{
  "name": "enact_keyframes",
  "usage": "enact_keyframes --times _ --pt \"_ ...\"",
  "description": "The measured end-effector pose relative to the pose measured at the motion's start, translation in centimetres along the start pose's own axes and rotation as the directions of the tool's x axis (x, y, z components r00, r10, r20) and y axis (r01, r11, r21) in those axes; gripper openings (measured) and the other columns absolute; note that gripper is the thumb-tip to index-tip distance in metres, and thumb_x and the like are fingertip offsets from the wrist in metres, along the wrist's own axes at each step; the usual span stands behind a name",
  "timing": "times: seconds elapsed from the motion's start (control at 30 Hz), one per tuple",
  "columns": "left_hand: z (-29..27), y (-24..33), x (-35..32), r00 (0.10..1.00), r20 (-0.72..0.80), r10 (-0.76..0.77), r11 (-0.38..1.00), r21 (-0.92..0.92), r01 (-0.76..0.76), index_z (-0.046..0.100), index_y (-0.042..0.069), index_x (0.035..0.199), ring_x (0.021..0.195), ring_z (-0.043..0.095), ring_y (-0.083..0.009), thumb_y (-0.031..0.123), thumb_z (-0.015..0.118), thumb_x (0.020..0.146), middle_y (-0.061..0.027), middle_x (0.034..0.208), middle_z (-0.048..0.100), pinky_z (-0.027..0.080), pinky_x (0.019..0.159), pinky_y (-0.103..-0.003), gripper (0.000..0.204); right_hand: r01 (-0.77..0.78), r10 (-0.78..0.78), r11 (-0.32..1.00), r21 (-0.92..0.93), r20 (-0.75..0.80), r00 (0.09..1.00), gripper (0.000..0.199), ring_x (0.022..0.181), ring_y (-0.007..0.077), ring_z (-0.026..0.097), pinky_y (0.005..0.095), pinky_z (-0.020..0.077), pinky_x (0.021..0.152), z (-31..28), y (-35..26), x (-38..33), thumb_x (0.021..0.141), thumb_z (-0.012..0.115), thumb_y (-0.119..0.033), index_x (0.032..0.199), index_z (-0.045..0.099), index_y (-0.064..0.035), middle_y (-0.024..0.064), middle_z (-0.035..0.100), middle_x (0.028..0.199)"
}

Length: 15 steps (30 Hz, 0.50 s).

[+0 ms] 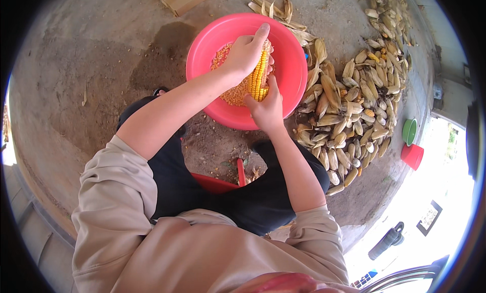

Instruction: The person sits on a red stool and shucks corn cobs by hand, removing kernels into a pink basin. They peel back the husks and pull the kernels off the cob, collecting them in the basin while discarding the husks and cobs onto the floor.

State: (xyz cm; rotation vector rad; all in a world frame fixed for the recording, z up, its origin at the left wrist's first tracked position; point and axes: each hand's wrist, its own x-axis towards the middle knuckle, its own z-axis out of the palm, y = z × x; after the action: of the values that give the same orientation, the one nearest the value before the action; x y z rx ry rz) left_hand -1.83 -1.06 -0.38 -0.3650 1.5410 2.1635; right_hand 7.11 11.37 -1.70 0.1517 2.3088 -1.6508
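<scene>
Left hand [245, 55] clasps far end of yellow corn cob [257, 79]; right hand [268, 108] grips near end. Cob is held over pink basin [292, 65], above loose kernels [234, 95]; husked-ear pile [367, 103] lies right.

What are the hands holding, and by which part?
A husked yellow corn cob: the left hand holds its far part, the right hand its near end.

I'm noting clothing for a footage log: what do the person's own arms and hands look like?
The left sleeve and right sleeve are plain beige, loose and wrinkled, ending near the elbows. The left forearm and right forearm are bare below them. The left hand and right hand wear no gloves, and no watch or bracelet shows.
</scene>
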Motion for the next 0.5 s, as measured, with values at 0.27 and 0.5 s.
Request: enact_keyframes --times 0.27,0.5 --pt "-2.3 -2.9 3.6 0.993 -0.095 0.07 0.972 0.23 -0.047 0.062 -0.001 0.1 0.065 0.069 -0.0225 0.058 0.032 0.104 -0.0158 0.078 0.068 0.059 0.06 -0.036 0.067 -0.168 0.098 0.91 0.379 0.196 0.976 0.044 0.044 0.0158 0.055 0.0289 0.0431 0.04 -0.4 -1.2 -0.3 0.081 0.066 -0.006 0.118 0.046 0.0015 0.0081 0.061 0.073" --pt "0.9 -2.7 0.4 0.995 0.086 0.047 0.999 -0.009 -0.046 0.059 0.006 0.119 0.086 0.065 -0.016 0.055 0.035 0.104 -0.0102 0.101 0.066 0.053 0.08 -0.032 0.057 -0.177 0.124 0.882 0.437 0.147 0.981 0.044 0.041 0.0161 0.053 0.0286 0.0406 0.036 -1.2 -0.3 0.9 0.083 0.062 -0.003 0.122 0.043 0.0017 0.0071 0.058 0.07"
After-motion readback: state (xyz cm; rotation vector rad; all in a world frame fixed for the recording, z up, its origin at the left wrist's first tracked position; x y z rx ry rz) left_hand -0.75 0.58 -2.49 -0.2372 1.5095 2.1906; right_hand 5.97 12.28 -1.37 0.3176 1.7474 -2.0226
